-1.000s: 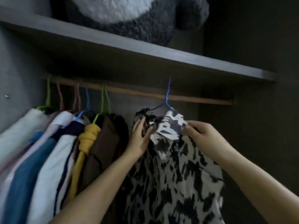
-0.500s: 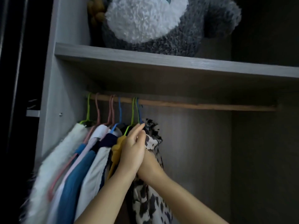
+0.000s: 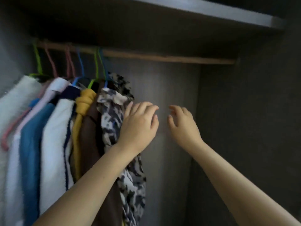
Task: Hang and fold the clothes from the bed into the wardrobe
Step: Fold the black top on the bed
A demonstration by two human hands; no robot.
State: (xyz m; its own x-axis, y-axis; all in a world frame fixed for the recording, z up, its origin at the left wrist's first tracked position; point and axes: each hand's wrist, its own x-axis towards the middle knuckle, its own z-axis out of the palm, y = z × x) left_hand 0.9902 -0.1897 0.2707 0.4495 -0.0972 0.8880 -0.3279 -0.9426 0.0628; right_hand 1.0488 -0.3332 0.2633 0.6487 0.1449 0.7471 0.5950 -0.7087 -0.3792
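Note:
A black-and-white patterned blouse (image 3: pixel 112 115) hangs on a blue hanger (image 3: pixel 104 69) from the wooden rail (image 3: pixel 162 57), at the right end of a row of hung clothes. My left hand (image 3: pixel 138 126) lies against the blouse's right side with loose fingers and holds nothing. My right hand (image 3: pixel 182 124) hovers in the air to the right, apart from the blouse, fingers loosely bent and empty.
Left of the blouse hang a brown garment (image 3: pixel 91 136), a yellow one (image 3: pixel 81 108), white and blue tops (image 3: pixel 55 136) on green, pink and blue hangers. The grey shelf (image 3: pixel 211 12) runs overhead. The rail's right half is bare; the dark side wall (image 3: pixel 244 128) stands to the right.
The blouse was slid left along the rail against the other clothes. Both hands have let go of it; my right hand has drawn away to the right.

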